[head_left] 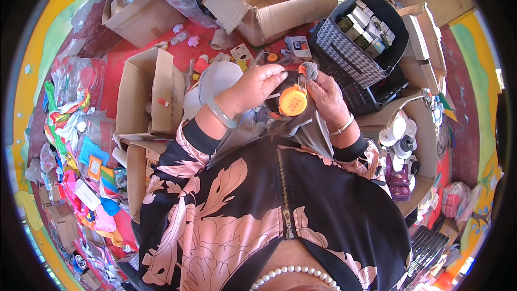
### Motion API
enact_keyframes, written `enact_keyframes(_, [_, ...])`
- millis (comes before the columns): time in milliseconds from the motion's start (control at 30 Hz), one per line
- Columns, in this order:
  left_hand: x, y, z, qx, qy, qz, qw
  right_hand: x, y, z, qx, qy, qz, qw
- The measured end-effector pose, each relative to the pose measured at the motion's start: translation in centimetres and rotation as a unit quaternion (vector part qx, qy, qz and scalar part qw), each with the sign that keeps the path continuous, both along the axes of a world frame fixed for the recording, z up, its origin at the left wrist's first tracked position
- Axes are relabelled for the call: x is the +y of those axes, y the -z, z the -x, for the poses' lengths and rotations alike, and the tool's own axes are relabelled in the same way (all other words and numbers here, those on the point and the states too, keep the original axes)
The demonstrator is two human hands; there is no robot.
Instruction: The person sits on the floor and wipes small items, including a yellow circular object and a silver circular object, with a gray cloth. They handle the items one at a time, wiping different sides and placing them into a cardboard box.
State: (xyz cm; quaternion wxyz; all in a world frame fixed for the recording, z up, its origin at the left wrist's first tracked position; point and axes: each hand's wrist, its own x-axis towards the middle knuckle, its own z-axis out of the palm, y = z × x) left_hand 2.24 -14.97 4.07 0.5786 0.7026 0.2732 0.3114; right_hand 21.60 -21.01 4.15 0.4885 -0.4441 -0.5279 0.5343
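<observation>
In front of my chest, my right hand (329, 99) is closed around a small orange-and-grey item (307, 73) with a fuzzy grey end; its exact kind is unclear. Close beside those fingers, above my lap, is a round orange disc (293, 102) with a row of fine teeth along its upper edge. Whether the disc and the fuzzy item are one piece I cannot tell. My left hand (253, 89) is closed in a pinch just left of them, thumb and fingertips together. Whatever it pinches is too small or hidden to name.
Around me stand open cardboard boxes (145, 97), one holding white round pieces (398, 129). A houndstooth-patterned bin (344, 48) full of small boxes stands at the far right, on a black crate (371, 94). Colourful plastic goods (99, 178) are heaped at left.
</observation>
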Motion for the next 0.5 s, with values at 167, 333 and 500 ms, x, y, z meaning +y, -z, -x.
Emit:
enact_keyframes(167, [0.0,-1.7,0.0,-0.190,-0.210,0.005,0.959,0.8,1.5,0.2,0.251,0.142,0.029,0.957])
enact_keyframes(333, [-3.1,2.1,1.1,-0.193,-0.287,-0.025,0.938,1.0,1.9,0.2,0.341,0.191,0.015,0.920])
enact_keyframes(500, [-3.9,3.4,-0.5,-0.162,-0.131,0.067,0.976,1.2,1.2,1.7,0.352,0.203,0.043,0.913])
